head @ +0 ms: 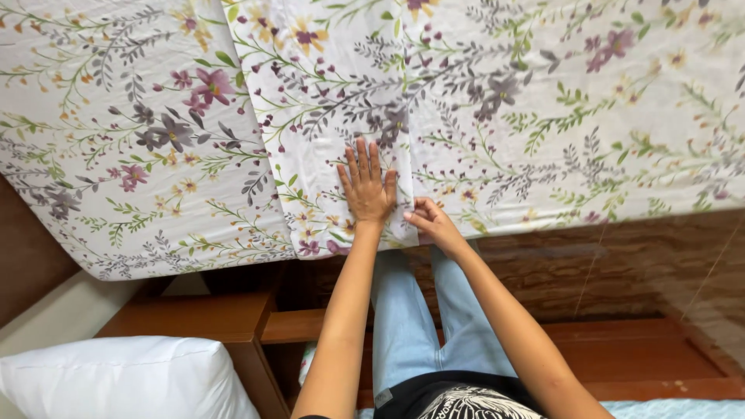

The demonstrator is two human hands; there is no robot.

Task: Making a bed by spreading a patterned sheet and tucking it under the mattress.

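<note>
White cotton-looking floral sheet (497,116), printed with purple, pink and yellow flowers and green sprigs, covers the mattress across the whole upper view. A folded or overlapping panel of the same cloth (326,101) runs down the middle, its edges forming two long creases. Wooden bed frame (256,326), reddish brown, shows below the mattress edge; a darker wood-grain panel (621,264) sits to the right of it. White pillow (116,380) lies at lower left, well apart from both hands. Pale blue jeans (407,318) of the person fill the gap between the forearms.

Left hand (366,185) lies flat on the overlapping panel, palm down, fingers spread and straight, pressing the cloth near the mattress edge; nothing is clasped. Right hand (431,220) sits just beside it, lower, at the hanging border of the sheet, fingers curled and pinched together on the cloth's edge. Sheet lies directly under the left palm and within the right fingertips. Nothing stands between hands and fabric.
</note>
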